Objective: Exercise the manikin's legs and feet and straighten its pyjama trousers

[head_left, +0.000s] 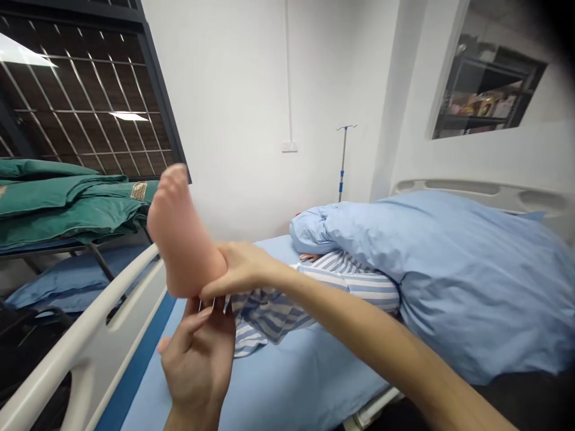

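A bare foot (184,239) is raised above the bed near its foot end, sole facing me and toes up. I cannot tell whether it belongs to a person or a manikin. My right hand (240,266) is wrapped around the ankle from the right, thumb just below the heel. Under the heel is my left hand (200,353), palm up, with its bent fingers reaching behind the ankle; their tips are partly hidden. Blue-and-white striped trousers (287,305) cover the leg. A blue quilt (449,275) lies over the body, with a few fingers (309,257) showing at its edge.
A pale plastic bed board (85,335) stands at the left end of the blue-sheeted bed (296,383). Folded green cloth (72,203) lies on a rack beyond it. An IV pole (343,161) rises behind the bed, near the white wall (242,90).
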`<state>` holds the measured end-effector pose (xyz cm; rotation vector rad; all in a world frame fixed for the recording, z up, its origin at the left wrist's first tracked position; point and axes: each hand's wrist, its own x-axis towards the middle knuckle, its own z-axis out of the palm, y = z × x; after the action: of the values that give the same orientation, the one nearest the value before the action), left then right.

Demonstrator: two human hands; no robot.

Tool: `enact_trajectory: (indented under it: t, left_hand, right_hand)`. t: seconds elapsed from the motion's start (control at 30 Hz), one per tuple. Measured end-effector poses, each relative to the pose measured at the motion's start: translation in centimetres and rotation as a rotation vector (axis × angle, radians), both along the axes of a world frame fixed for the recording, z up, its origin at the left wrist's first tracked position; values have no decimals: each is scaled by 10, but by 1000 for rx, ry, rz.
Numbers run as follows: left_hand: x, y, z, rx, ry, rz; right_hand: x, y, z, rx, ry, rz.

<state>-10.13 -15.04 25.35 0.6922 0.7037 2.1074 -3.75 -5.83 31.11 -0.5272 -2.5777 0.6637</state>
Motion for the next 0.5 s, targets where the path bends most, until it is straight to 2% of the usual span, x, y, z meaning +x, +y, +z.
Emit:
enact_trajectory:
  t: [0.1,0.2,0.37,0.5]
  left_hand:
    - [35,9,35,195,41,-128]
    - [61,19,57,279,85,-147]
    - [82,31,80,309,168,-194]
    - [83,30,81,316,192,-192]
  right_hand:
    - [39,2,46,-36,93,64]
    - [68,3,73,-23,153,30]
    - [97,5,96,-14,212,-39]
    - [99,3,98,-7,197,-42]
